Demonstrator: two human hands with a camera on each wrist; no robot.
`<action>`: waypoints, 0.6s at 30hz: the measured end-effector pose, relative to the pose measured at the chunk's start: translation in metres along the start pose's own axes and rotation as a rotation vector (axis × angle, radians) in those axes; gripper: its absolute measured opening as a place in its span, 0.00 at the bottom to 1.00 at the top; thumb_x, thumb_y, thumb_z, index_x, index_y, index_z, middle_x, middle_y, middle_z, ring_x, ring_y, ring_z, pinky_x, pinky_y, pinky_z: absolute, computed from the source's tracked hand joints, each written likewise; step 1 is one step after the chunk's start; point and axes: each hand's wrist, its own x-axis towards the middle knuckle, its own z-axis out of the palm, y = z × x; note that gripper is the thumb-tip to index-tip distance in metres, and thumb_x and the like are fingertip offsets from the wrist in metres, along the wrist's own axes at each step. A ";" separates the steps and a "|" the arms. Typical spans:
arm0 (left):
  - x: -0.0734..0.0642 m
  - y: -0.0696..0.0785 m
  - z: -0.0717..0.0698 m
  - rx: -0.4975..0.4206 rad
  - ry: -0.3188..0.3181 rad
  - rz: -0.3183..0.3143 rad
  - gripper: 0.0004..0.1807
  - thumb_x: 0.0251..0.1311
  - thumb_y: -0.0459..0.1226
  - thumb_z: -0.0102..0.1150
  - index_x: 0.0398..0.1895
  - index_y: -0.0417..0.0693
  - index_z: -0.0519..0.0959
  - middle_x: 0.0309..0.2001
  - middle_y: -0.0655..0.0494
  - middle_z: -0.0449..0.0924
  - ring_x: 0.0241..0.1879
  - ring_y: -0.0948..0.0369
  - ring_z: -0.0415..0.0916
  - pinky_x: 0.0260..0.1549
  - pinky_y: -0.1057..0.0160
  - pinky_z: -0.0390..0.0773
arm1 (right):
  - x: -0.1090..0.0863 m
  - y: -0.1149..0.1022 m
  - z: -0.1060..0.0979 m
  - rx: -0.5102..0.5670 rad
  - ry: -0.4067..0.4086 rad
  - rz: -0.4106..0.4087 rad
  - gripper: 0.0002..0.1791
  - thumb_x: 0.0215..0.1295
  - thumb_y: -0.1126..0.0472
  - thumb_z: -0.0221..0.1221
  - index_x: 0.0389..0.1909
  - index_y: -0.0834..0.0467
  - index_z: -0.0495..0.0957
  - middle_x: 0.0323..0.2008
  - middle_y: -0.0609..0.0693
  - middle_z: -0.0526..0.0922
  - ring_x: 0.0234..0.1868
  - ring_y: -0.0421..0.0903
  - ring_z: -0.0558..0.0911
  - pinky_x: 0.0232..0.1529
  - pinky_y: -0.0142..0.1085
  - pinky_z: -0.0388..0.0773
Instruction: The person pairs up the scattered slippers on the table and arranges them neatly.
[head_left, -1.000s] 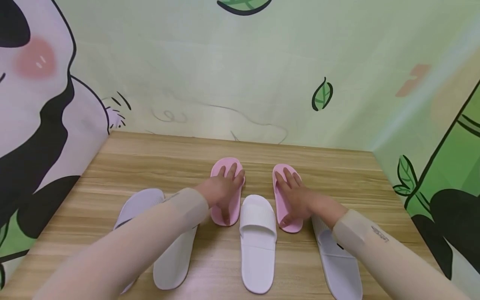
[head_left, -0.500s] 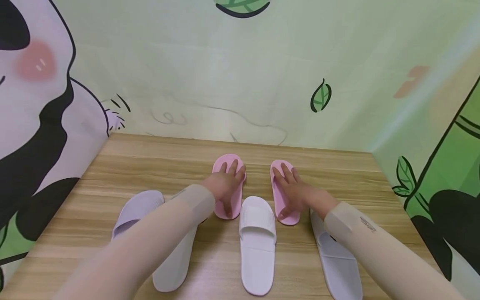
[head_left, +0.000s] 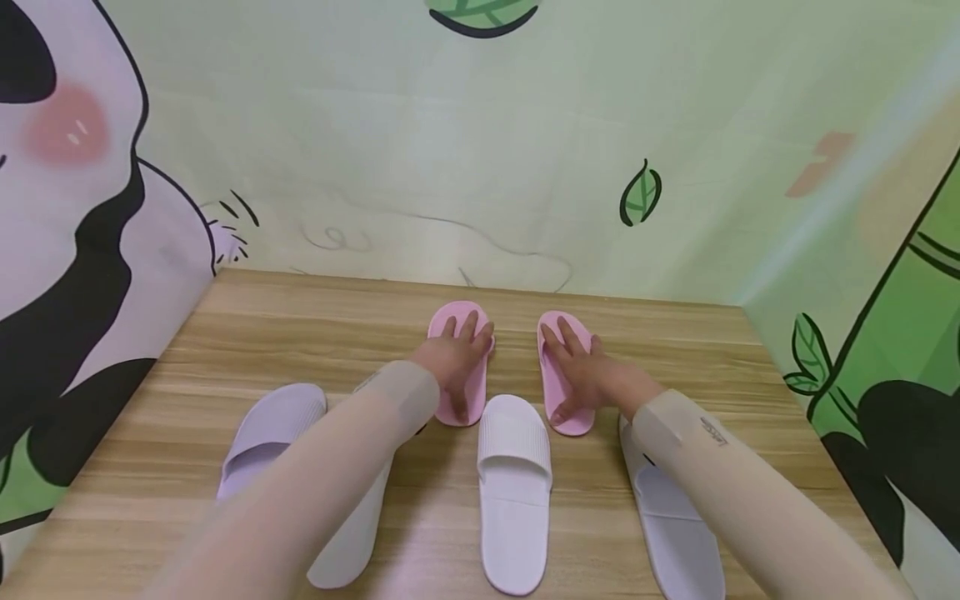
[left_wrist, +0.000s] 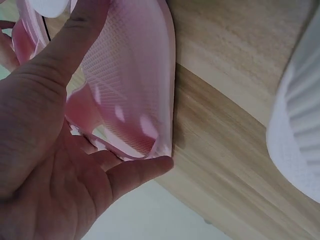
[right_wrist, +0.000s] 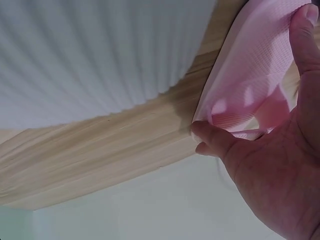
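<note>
My left hand (head_left: 453, 358) rests on the left pink slipper (head_left: 477, 387), fingers spread over the strap and thumb on the footbed. On the right pink slipper (head_left: 552, 382), my right hand (head_left: 588, 375) lies the same way. Both pink slippers sit a little apart, toes toward the wall. In the left wrist view, a fairly straight finger reaches across the front of the pink slipper (left_wrist: 127, 60), with the thumb over its footbed. The right wrist view has fingers at the front edge of the other pink slipper (right_wrist: 250, 75) and the thumb on its footbed.
A white slipper (head_left: 514, 521) stands in the middle, just nearer than the pink pair. At left lie a lavender slipper (head_left: 276, 421) and another white one (head_left: 348, 542), partly under my left arm. A greyish lavender slipper (head_left: 681, 542) lies right. Behind the wooden surface (head_left: 337, 325) rises a printed wall (head_left: 375, 150).
Both pink slippers have slid away from me toward the wall under my hands, and have come slightly closer together. The other slippers have stayed in place.
</note>
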 end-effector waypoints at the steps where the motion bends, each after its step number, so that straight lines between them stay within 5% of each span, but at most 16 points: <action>1: 0.001 -0.001 0.000 -0.007 0.002 0.001 0.77 0.39 0.47 0.87 0.85 0.47 0.40 0.84 0.37 0.32 0.81 0.30 0.41 0.65 0.39 0.76 | 0.001 0.000 -0.001 -0.002 -0.003 0.002 0.76 0.53 0.41 0.76 0.83 0.59 0.28 0.82 0.66 0.23 0.74 0.88 0.44 0.72 0.73 0.57; 18: 0.022 -0.012 0.001 -0.032 0.038 -0.019 0.78 0.37 0.47 0.88 0.86 0.55 0.38 0.85 0.45 0.32 0.83 0.37 0.39 0.62 0.40 0.79 | 0.022 0.008 -0.011 0.065 0.003 0.046 0.75 0.54 0.40 0.76 0.84 0.52 0.26 0.83 0.60 0.22 0.76 0.84 0.41 0.67 0.76 0.61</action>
